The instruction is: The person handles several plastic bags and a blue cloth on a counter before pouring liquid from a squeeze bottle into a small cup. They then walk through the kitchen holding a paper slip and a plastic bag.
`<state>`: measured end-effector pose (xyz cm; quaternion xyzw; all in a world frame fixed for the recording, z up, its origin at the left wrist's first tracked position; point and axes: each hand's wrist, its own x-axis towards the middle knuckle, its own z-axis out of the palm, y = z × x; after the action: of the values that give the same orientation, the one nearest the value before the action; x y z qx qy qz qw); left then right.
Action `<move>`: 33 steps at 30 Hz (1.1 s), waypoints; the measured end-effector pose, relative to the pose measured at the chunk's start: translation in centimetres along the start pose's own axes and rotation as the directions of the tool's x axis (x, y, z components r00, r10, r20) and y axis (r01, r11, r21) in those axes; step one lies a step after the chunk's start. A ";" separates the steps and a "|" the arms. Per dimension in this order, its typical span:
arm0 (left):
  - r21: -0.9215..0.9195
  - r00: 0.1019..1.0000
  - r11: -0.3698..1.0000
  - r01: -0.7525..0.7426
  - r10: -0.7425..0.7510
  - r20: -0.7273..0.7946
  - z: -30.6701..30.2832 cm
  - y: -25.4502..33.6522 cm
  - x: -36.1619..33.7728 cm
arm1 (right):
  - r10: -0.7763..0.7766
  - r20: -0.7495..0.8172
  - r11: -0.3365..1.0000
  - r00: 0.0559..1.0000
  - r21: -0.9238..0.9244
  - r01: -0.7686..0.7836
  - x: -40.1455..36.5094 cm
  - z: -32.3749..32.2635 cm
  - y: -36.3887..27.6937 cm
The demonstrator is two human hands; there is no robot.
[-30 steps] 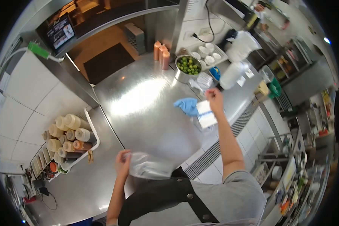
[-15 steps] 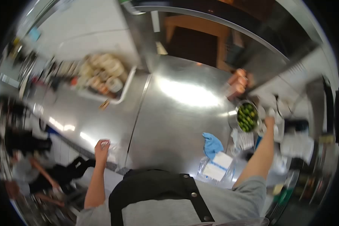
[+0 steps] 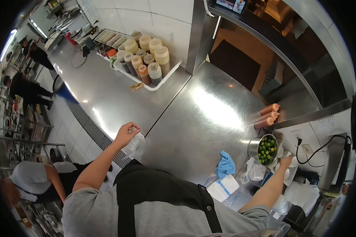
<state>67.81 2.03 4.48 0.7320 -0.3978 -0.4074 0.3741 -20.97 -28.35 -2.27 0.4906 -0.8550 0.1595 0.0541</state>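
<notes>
My left hand (image 3: 125,135) is closed in a pinch on a small clear plastic bag (image 3: 135,146), which hangs below the fingers near the counter's front edge. Far to the right, my right hand (image 3: 286,161) reaches into a white perforated basket (image 3: 292,172) with white items in it. Its fingers are too small and partly hidden to show what they touch. Just left of that hand stands a metal pot (image 3: 254,147) full of green limes (image 3: 267,149). A blue cloth (image 3: 225,164) lies on the counter nearer to me, beside a white packet (image 3: 223,187) in clear plastic.
A white crate (image 3: 174,71) of squeeze bottles (image 3: 161,58) stands at the back left. Several orange-red bottles (image 3: 267,116) lie near the right wall. The steel counter (image 3: 186,138) spans the middle. A co-worker (image 3: 39,179) bends at the lower left; others stand farther off.
The view has turned and become sharper, so the counter's contents appear shifted. My left hand has come farther over the counter, with the clear bag now plainly visible. My right hand stays beside the pot.
</notes>
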 end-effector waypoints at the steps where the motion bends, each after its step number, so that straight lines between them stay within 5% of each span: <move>1: 0.004 1.000 1.000 0.012 -0.012 -0.008 -0.3 0.4 -0.3 | 0.017 0.043 0.998 0.999 -0.068 -0.014 -1.0 -1.4 -1.8; 5: 0.071 0.999 0.997 0.021 -0.018 -0.041 -1.3 -1.3 -0.9 | 0.085 0.056 0.989 0.995 -0.124 -0.078 -2.6 -3.6 -4.1; 8: 0.039 0.997 0.997 0.065 -0.063 -0.049 -0.9 -2.4 -1.8 | 0.016 -0.131 0.974 0.991 -0.220 -0.045 -2.9 -4.3 -3.5; 11: 0.048 0.998 0.997 0.057 -0.056 -0.023 -0.4 -3.4 -1.6 | 0.132 -0.188 0.985 0.973 -0.086 -0.150 -0.5 -3.7 -0.7; 13: 0.028 0.998 0.998 0.057 -0.057 -0.001 -0.2 -5.6 -1.1 | 0.190 -0.267 0.973 0.945 0.180 -0.145 -2.0 -4.0 -0.5; 16: 0.060 0.998 0.997 0.048 -0.044 -0.055 -0.3 -6.9 -0.6 | 0.263 -0.211 0.856 0.942 0.501 -0.127 -9.6 -8.1 -6.7; 18: 0.104 0.990 0.994 0.023 -0.009 -0.140 -0.6 -7.8 -0.5 | 0.120 -0.398 0.714 0.909 0.671 0.200 -17.1 -7.8 -13.1; 19: 0.133 0.982 0.991 -0.001 0.027 -0.189 -0.9 -8.8 0.0 | 0.080 -0.366 0.722 0.927 0.663 0.199 -21.8 -9.3 -19.0; 20: 0.163 0.970 0.986 -0.024 0.062 -0.233 -1.3 -10.1 0.6 | -0.038 -0.347 0.568 0.937 0.764 0.306 -25.5 -9.0 -23.2; 22: 0.245 0.957 0.964 -0.107 0.167 -0.238 -2.1 -12.1 2.4 | -0.313 -0.327 0.629 0.892 0.633 0.452 -32.1 -8.9 -31.2; 27: 0.580 0.910 0.781 -0.233 0.386 -0.154 -1.8 -11.7 6.6 | -0.583 0.131 0.482 0.802 0.850 0.212 -43.3 -2.0 -43.7; 33: 0.478 0.928 0.838 -0.264 0.356 -0.113 -2.4 -11.2 6.9 | -0.605 0.161 0.537 0.780 0.805 0.250 -46.6 3.9 -50.6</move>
<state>75.47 0.93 -6.41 0.7612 -0.5564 -0.1621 0.2911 46.48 -14.97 -6.44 0.6886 -0.5493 0.3663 -0.2999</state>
